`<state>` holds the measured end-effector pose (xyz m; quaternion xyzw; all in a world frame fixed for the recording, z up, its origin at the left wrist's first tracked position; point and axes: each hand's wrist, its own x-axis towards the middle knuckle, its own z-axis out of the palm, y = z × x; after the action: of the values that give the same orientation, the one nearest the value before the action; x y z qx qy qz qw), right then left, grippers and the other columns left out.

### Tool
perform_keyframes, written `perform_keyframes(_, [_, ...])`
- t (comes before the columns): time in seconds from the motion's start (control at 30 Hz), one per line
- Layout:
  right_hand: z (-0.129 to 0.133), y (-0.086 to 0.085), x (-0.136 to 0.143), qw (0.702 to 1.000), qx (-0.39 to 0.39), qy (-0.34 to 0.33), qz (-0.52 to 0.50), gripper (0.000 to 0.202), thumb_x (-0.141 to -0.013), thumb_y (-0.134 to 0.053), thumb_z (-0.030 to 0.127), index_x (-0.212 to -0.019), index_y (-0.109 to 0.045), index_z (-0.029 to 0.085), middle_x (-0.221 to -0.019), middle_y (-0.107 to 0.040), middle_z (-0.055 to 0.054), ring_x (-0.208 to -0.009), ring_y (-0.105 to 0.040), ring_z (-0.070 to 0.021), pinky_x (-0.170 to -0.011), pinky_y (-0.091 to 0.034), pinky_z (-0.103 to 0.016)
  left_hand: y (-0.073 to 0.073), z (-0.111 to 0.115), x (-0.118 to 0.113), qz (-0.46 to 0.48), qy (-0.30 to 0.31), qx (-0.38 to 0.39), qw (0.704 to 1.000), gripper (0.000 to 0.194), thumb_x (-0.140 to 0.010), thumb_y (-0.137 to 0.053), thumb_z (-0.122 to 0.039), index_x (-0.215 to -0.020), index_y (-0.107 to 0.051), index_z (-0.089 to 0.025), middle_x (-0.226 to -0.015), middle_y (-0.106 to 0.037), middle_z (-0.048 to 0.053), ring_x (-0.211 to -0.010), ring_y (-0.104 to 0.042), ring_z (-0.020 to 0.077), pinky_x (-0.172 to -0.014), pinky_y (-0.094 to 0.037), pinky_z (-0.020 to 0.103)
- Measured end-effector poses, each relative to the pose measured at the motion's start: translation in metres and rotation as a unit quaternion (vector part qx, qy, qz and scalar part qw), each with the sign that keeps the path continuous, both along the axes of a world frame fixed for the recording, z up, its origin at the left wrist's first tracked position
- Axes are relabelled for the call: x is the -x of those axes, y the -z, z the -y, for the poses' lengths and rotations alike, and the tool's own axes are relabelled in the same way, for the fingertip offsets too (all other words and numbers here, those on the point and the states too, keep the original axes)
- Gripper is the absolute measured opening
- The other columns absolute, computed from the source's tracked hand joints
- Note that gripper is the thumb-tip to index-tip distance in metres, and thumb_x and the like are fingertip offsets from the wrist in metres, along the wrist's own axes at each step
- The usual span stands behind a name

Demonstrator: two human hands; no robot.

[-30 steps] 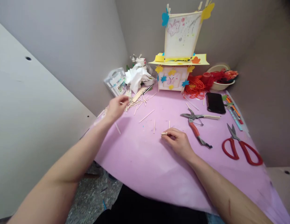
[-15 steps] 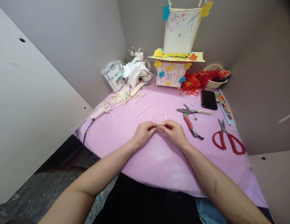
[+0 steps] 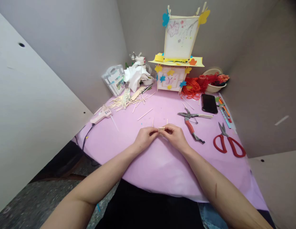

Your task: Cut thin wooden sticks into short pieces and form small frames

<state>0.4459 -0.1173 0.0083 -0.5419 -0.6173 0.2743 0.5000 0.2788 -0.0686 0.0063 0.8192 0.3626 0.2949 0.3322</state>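
A small row of short wooden sticks [image 3: 161,129], lying side by side, is pinched between my two hands over the pink cloth. My left hand [image 3: 146,138] grips its left end with thumb and fingertips. On the other side, my right hand [image 3: 175,136] holds the right end the same way; the fingers partly hide the piece. Just beyond the hands, one thin stick [image 3: 153,121] and another stick [image 3: 167,121] point away from me. A longer loose stick [image 3: 145,114] lies farther off to the left.
Pruning shears [image 3: 191,124] and red-handled scissors [image 3: 226,140] lie at right, near a phone [image 3: 209,103]. At left are a glue gun [image 3: 102,115] and a stick pile [image 3: 128,98]. A decorated paper lantern [image 3: 180,41] stands behind, beside red cord [image 3: 193,88].
The camera view has shifted slightly, so everything appears a little more to the left. Both hands keep hold of the stick row, which now shows its face a bit more.
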Motion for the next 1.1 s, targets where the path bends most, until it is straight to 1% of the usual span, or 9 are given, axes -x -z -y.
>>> perform_keyframes(0.17, [0.000, 0.001, 0.002, 1.000, -0.016, 0.002, 0.010, 0.008, -0.079, -0.062, 0.024, -0.077, -0.068, 0.019, -0.076, -0.065, -0.003, -0.071, -0.058, -0.0157, -0.066, -0.044, -0.028, -0.001, 0.001, 0.001, 0.004, 0.011, -0.013, 1.000, 0.019, -0.085, -0.057, -0.022, -0.097, -0.072, -0.022, -0.091, -0.073, 0.002, -0.080, -0.067, 0.0156, -0.073, -0.050, 0.026])
perform_keyframes(0.37, [-0.001, 0.000, 0.002, 1.000, -0.016, 0.006, 0.017, 0.008, -0.079, -0.063, 0.023, -0.074, -0.067, 0.019, -0.074, -0.064, -0.002, -0.069, -0.057, -0.0144, -0.066, -0.043, -0.027, 0.001, 0.002, 0.001, -0.005, 0.007, -0.034, 0.999, 0.019, -0.086, -0.057, -0.022, -0.099, -0.071, -0.023, -0.090, -0.073, 0.001, -0.079, -0.066, 0.0155, -0.073, -0.049, 0.026])
perform_keyframes(0.53, [-0.001, 0.000, 0.000, 1.000, -0.006, 0.000, 0.007, 0.008, -0.078, -0.062, 0.023, -0.075, -0.068, 0.018, -0.074, -0.065, -0.002, -0.069, -0.057, -0.0142, -0.066, -0.043, -0.026, 0.003, 0.001, 0.001, 0.011, 0.004, -0.012, 1.000, 0.018, -0.085, -0.058, -0.024, -0.095, -0.072, -0.022, -0.090, -0.073, 0.001, -0.079, -0.067, 0.0158, -0.073, -0.050, 0.025])
perform_keyframes(0.7, [-0.004, 0.004, -0.002, 1.000, 0.005, 0.002, 0.001, 0.010, -0.078, -0.063, 0.025, -0.076, -0.068, 0.017, -0.073, -0.064, -0.002, -0.069, -0.056, -0.0143, -0.065, -0.043, -0.026, -0.002, -0.004, 0.001, 0.002, 0.030, 0.005, 1.000, 0.017, -0.084, -0.058, -0.023, -0.092, -0.073, -0.020, -0.086, -0.074, 0.001, -0.075, -0.066, 0.0144, -0.070, -0.048, 0.023])
perform_keyframes(0.83, [-0.005, 0.006, -0.003, 1.000, 0.015, 0.001, 0.001, 0.011, -0.077, -0.064, 0.026, -0.075, -0.068, 0.017, -0.073, -0.064, -0.002, -0.068, -0.056, -0.0141, -0.065, -0.043, -0.026, -0.005, -0.006, 0.001, -0.015, 0.044, -0.019, 0.999, 0.017, -0.084, -0.058, -0.020, -0.092, -0.073, -0.020, -0.086, -0.073, 0.001, -0.076, -0.065, 0.0135, -0.071, -0.047, 0.022])
perform_keyframes(1.0, [-0.003, 0.005, -0.003, 1.000, -0.001, -0.005, 0.005, 0.010, -0.078, -0.063, 0.026, -0.078, -0.069, 0.017, -0.075, -0.065, -0.002, -0.069, -0.057, -0.0143, -0.065, -0.043, -0.026, -0.003, -0.007, 0.001, -0.031, 0.054, -0.070, 0.996, 0.018, -0.086, -0.057, -0.020, -0.097, -0.072, -0.020, -0.087, -0.073, 0.002, -0.077, -0.065, 0.0133, -0.073, -0.046, 0.022])
perform_keyframes(1.1, [-0.002, 0.003, -0.002, 1.000, -0.014, -0.009, 0.005, 0.009, -0.079, -0.063, 0.025, -0.077, -0.069, 0.018, -0.075, -0.065, -0.002, -0.070, -0.057, -0.0145, -0.065, -0.044, -0.026, -0.001, -0.009, 0.001, -0.024, 0.060, -0.062, 0.996, 0.018, -0.086, -0.057, -0.020, -0.097, -0.072, -0.019, -0.087, -0.073, 0.002, -0.077, -0.065, 0.0131, -0.073, -0.046, 0.022])
